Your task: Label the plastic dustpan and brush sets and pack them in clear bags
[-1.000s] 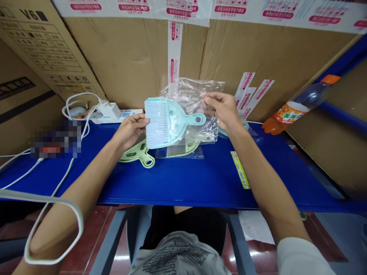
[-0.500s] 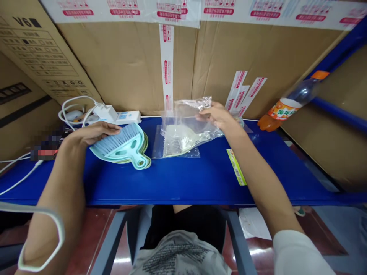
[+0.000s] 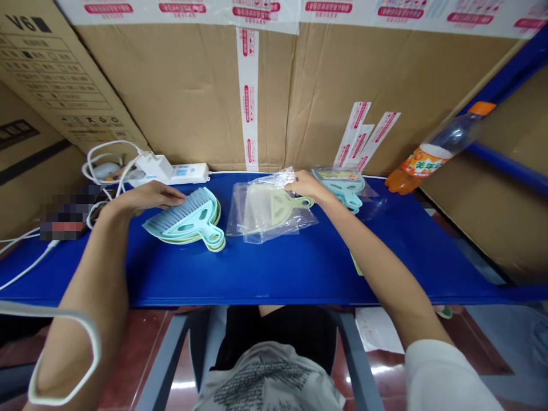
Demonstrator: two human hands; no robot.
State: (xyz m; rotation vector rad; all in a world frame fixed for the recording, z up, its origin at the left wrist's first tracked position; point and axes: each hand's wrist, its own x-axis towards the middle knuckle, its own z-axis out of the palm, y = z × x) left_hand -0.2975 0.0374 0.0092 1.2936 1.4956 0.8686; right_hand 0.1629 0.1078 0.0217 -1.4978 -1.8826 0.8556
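My left hand (image 3: 160, 195) reaches over the far edge of a light-blue hand brush (image 3: 190, 212) with grey bristles. Its fingers are stretched out and touch the bristles. That brush lies on a stack of blue and green dustpans (image 3: 171, 238). To the right, my right hand (image 3: 303, 185) pinches the crumpled edge of a clear plastic bag (image 3: 252, 231). Under or inside the bag, I cannot tell which, lies a pale-green brush (image 3: 282, 206). Beyond my right wrist lies a blue brush and dustpan set (image 3: 345, 187) in clear wrapping.
A cardboard wall (image 3: 192, 97) rises behind the blue table (image 3: 257, 279). A power strip (image 3: 190, 173) with white cables stands at the back left. An orange drink bottle (image 3: 428, 160) leans at the right. A yellow-green card (image 3: 356, 265) shows partly beside my right forearm.
My right hand has come down and left, and the bag now lies flatter over the pale-green brush. The wrapped blue set shows more fully. The left stack has shifted slightly.
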